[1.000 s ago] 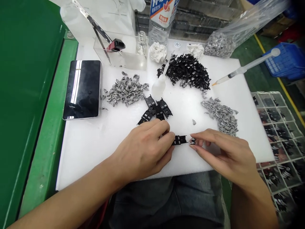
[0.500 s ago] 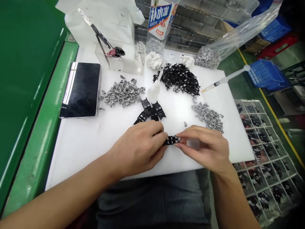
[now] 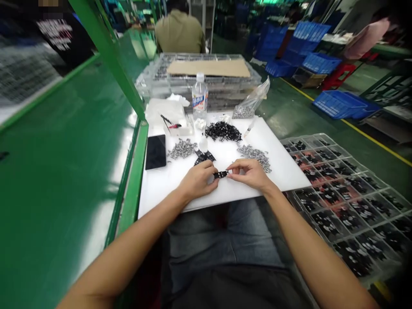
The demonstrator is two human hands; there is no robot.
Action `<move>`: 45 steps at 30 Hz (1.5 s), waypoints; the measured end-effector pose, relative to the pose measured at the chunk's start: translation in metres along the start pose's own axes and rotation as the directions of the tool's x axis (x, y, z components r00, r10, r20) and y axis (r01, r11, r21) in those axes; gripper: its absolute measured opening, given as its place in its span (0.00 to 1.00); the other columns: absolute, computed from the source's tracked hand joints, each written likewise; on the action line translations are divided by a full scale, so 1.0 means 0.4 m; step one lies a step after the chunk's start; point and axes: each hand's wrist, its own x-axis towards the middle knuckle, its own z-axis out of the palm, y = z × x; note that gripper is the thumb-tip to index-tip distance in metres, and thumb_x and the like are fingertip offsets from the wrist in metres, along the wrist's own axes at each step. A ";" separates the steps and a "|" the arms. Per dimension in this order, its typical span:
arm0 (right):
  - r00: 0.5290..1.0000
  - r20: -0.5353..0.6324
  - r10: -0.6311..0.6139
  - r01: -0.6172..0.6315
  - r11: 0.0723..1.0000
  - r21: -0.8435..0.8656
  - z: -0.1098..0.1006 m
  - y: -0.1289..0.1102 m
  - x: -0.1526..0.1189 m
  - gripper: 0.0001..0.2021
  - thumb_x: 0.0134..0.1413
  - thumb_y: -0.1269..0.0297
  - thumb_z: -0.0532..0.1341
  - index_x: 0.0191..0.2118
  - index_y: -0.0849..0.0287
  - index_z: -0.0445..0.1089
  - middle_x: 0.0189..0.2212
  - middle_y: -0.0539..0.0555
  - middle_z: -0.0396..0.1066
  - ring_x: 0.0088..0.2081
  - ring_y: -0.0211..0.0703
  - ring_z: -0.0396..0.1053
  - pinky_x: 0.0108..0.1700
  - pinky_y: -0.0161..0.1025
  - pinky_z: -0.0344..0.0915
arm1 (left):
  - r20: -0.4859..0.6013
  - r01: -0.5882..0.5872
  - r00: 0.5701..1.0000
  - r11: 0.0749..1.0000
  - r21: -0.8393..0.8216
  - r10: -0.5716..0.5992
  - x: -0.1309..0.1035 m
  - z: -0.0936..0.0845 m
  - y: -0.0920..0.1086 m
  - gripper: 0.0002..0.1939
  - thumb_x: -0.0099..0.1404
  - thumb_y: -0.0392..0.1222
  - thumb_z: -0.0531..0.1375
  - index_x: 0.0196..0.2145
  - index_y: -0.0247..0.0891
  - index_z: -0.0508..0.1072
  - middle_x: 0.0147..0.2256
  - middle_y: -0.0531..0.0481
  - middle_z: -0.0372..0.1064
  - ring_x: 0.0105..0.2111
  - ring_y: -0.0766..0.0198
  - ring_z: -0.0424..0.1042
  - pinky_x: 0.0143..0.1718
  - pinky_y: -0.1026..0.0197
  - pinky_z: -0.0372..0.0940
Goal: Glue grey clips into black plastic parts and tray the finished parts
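Observation:
Over the near part of the white board (image 3: 180,193), my left hand (image 3: 199,179) is closed on a short, slotted black plastic part (image 3: 220,174). Thumb and forefinger of my right hand (image 3: 249,173) pinch at this part's right end; whether a tiny piece sits between them is too small to tell. Just beyond my left hand lie several similar black parts (image 3: 204,158). A heap of small grey pieces (image 3: 182,148) lies left of them, and another grey heap (image 3: 257,156) lies beyond my right hand. Small black pieces (image 3: 223,131) are piled farther back.
A white squeeze bottle (image 3: 203,143), a syringe (image 3: 249,129), a tablet (image 3: 156,152) and a drink bottle (image 3: 200,96) are on the board. Tweezers rest at a clear box (image 3: 178,130). Right and lower stands a compartment tray (image 3: 322,143) of black parts. A person (image 3: 180,32) sits beyond stacked trays.
The view has tilted up and widened, so the board looks smaller and the room beyond shows. Both hands remain at the black plastic part in nearly the same pose.

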 end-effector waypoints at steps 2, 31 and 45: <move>0.999 -0.019 -0.033 0.033 0.999 0.006 0.003 0.004 0.003 0.15 0.65 0.53 0.68 0.43 0.62 0.76 0.33 0.50 0.75 0.33 0.37 0.73 0.37 0.38 0.74 | -0.006 -0.012 1.000 1.000 0.027 0.013 -0.001 -0.004 0.004 0.11 0.73 0.45 0.64 0.47 0.35 0.74 0.43 0.47 0.72 0.42 0.59 0.74 0.43 0.54 0.73; 0.979 0.198 0.054 -0.017 0.983 -0.185 -0.009 -0.066 0.017 0.08 0.60 0.65 0.72 0.46 0.53 0.81 0.37 0.52 0.75 0.35 0.40 0.73 0.38 0.40 0.71 | 0.058 0.009 0.998 0.985 -0.174 0.001 -0.009 0.002 -0.013 0.09 0.72 0.40 0.60 0.44 0.36 0.80 0.39 0.45 0.73 0.35 0.59 0.72 0.38 0.56 0.69; 0.898 0.424 0.118 0.125 0.856 -0.502 -0.003 -0.116 0.073 0.09 0.68 0.64 0.64 0.34 0.54 0.77 0.33 0.51 0.73 0.28 0.40 0.69 0.29 0.43 0.62 | 0.069 0.023 0.998 0.977 -0.213 -0.008 -0.013 -0.006 -0.015 0.10 0.76 0.39 0.57 0.46 0.35 0.78 0.39 0.45 0.73 0.36 0.58 0.71 0.37 0.54 0.67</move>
